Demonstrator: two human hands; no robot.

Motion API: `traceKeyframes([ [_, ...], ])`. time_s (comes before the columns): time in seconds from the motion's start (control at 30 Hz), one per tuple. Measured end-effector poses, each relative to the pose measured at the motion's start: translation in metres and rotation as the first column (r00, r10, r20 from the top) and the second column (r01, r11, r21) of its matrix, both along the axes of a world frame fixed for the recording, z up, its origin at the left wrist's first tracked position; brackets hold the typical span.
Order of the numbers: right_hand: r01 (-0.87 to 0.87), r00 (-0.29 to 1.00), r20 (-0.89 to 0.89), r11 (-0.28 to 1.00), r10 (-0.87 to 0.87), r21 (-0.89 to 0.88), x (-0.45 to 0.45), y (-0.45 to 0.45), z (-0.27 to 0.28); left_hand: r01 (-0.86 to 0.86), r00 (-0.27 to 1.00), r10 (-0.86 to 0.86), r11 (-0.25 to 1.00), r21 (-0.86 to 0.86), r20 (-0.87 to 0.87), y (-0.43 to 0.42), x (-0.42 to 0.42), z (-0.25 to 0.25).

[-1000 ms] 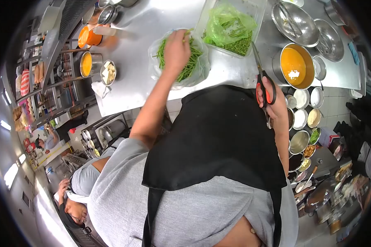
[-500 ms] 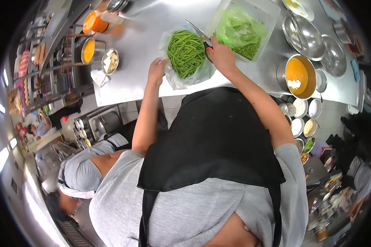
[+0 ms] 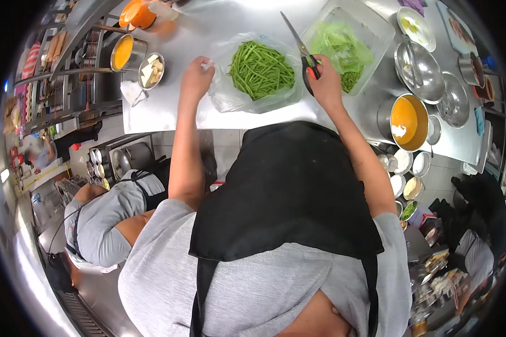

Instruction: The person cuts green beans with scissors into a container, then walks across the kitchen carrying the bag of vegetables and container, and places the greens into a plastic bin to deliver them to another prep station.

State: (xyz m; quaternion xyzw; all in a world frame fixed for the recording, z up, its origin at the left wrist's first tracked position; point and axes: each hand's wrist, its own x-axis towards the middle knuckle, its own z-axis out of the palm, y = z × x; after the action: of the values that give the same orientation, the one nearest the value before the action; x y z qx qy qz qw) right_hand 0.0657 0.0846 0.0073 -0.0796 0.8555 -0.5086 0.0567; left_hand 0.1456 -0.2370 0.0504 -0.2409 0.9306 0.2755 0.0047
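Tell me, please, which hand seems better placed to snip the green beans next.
Probably the right hand: it holds the scissors, just right of the bag of green beans. The left hand has no tool and is at the bag's left edge.

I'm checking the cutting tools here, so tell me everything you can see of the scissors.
The scissors have long, slim, dark grey, metal-looking blades that appear closed, and black handles with red-orange inside the grips. The right hand holds them by the handles, partly covering those. The tip points away from the person and slightly left, between the plastic bag of green pods and the clear container. Whether the blades touch anything is unclear.
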Motion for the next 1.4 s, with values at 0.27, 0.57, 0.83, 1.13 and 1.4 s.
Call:
traceKeyframes([
  [0.27,0.124,0.97,0.234,0.959,-0.063,-0.254,0.033,0.061,0.002,0.249,0.913,-0.339,0.904,-0.348,-0.226,0.04,-0.04,0.028],
  [0.57,0.377,0.87,0.414,0.902,-0.267,-0.209,0.083,0.141,0.025,0.386,0.861,-0.276,0.902,-0.195,0.427,0.036,-0.052,-0.059],
  [0.83,0.325,0.886,0.417,0.912,-0.201,-0.249,0.077,0.145,0.03,0.347,0.9,-0.295,0.931,-0.117,0.322,0.025,-0.04,-0.066],
  [1.13,0.121,0.914,0.406,0.958,-0.006,-0.259,0.057,0.125,0.057,0.215,0.955,-0.236,0.968,0.13,0.179,0.029,-0.031,-0.049],
  [1.4,-0.348,0.687,0.555,0.883,0.469,-0.316,0.036,0.07,0.082,0.125,0.992,-0.12,0.96,0.25,-0.035,0.037,-0.009,-0.031],
])
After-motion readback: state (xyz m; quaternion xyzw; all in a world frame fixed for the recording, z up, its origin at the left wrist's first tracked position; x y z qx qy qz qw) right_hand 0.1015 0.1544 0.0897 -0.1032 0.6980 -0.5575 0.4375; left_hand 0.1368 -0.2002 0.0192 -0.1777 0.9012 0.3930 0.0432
